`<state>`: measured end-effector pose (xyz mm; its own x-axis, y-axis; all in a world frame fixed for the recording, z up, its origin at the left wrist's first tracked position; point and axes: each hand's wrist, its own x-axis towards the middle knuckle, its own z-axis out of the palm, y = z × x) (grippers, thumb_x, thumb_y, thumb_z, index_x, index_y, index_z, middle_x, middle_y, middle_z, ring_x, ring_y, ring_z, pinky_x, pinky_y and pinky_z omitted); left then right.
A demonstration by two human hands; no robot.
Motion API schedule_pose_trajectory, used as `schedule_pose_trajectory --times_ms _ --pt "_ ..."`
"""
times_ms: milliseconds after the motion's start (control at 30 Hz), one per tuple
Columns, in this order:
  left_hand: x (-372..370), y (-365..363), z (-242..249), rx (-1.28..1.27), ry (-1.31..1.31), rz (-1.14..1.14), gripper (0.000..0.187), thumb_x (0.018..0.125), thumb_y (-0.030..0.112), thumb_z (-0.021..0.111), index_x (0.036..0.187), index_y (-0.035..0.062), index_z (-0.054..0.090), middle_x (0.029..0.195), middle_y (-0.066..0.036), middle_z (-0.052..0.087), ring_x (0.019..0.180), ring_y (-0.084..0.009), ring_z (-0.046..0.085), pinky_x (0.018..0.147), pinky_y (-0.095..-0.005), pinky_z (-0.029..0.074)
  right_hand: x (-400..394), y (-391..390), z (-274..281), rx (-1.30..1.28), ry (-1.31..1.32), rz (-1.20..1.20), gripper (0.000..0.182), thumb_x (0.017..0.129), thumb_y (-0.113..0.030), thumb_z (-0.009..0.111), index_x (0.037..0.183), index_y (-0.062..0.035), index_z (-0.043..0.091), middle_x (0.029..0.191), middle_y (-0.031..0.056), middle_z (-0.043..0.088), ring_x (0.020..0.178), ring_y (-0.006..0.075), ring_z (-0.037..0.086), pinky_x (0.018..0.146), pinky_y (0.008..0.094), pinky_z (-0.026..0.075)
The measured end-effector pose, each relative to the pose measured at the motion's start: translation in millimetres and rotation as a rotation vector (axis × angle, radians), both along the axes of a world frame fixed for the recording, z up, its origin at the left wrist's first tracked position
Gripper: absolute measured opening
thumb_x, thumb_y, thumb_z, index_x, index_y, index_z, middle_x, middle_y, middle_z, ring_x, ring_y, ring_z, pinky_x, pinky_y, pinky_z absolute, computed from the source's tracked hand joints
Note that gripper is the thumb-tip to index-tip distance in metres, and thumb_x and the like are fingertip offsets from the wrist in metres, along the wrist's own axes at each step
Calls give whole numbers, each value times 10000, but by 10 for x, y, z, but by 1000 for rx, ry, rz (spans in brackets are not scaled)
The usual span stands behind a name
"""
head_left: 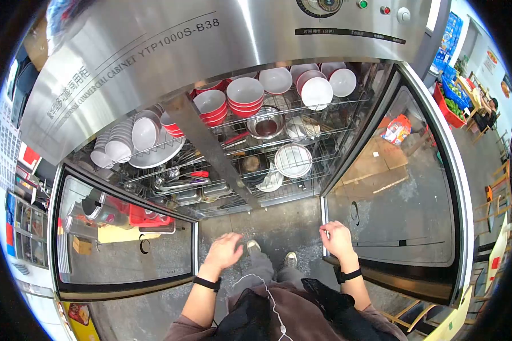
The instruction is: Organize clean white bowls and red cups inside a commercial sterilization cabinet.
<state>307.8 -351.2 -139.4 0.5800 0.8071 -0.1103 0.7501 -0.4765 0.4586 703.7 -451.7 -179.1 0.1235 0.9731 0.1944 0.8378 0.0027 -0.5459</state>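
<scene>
Both my hands hang in front of an open steel disinfection cabinet [153, 62]. My left hand [223, 251] is open, palm down, fingers loosely stretched and nothing in them, between the two doors. My right hand [337, 237] has its fingers curled in and shows nothing in them; it overlaps the lower edge of the right glass door [398, 187]. The left glass door [125, 238] stands open too. Inside, stacked red-and-white bowls [246, 94] fill the upper wire rack. Below them are a steel bowl [265, 124], white plates [293, 161] and metal utensils [170, 182].
A timer dial [320, 5] and buttons sit on the cabinet's top panel. Flattened cardboard [375, 156] shows through the right door. At the far right are a red crate [449, 108] of greens, wooden chairs and a seated person [486, 113]. A yellow table edge [452, 324] is at lower right.
</scene>
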Motion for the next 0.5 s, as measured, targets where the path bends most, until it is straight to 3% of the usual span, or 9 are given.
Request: schedule_pose_trajectory --times_ms 133,267,300,400,433,500 --pt "-244 297 66 118 16 87 393 893 210 689 1243 34 665 1184 -212 696 1153 -409 650 1012 -484 525 -88 249 -35 -8 5 26 75 858 -147 742 867 -74 757 834 124 718 850 338 684 770 458 558" --pt "-474 682 115 152 -74 175 496 876 150 706 1338 3 598 1376 -225 641 1319 -404 584 1135 -484 460 -165 493 55 -33 -25 35 75 862 -149 740 869 -77 758 842 121 723 854 336 685 773 462 560" --pt "-553 797 107 165 -52 183 575 869 118 703 1409 4 545 1497 -231 554 1377 -409 537 1157 -475 442 -170 572 83 -43 -35 40 80 866 -149 735 871 -72 756 852 128 724 857 345 686 773 468 558" --pt "-735 1134 113 305 -140 220 627 868 113 702 1456 8 508 1566 -226 488 1386 -415 529 1164 -482 435 -231 843 177 19 -105 16 80 866 -143 736 867 -64 751 854 142 719 850 354 684 767 473 554" --pt "-813 1264 153 301 -108 224 709 867 100 699 1526 21 447 1636 -202 411 1403 -411 518 1158 -479 445 -274 954 226 22 -146 -16 95 863 -155 728 877 -67 760 871 139 736 872 359 700 786 466 568" --pt "-929 1461 317 227 -189 256 748 855 81 697 1552 52 426 1651 -195 402 1447 -407 478 1171 -461 443 -370 1177 372 38 -141 -65 94 865 -152 728 879 -64 758 877 138 736 878 358 698 789 464 567"
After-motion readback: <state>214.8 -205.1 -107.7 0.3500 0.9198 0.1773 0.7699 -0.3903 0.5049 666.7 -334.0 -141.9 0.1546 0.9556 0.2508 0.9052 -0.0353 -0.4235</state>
